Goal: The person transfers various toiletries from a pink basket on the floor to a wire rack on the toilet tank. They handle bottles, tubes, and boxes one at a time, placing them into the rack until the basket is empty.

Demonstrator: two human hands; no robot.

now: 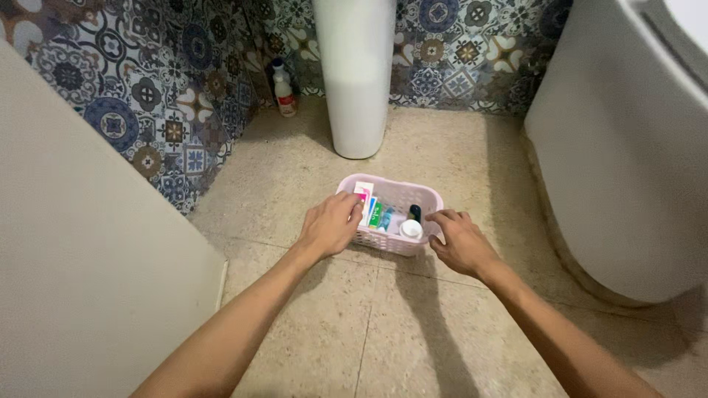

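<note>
Both hands point(330, 225) point(459, 239) apparently gripping pink basket point(413, 194) of toiletries point(387, 217).

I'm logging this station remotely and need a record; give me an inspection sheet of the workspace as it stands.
Surface: speckled beige floor tiles, shadows of the arms across them.
Job's things: pink slotted basket on the floor, holding small tubes, packets and a white-capped jar.
Clutter: white bottle standing in the corner by the wall.
Hands: left hand on the basket's left rim; right hand at its right rim.
Cables: nothing seen.
Surroundings: white pedestal, patterned wall tiles, white toilet at right.
</note>
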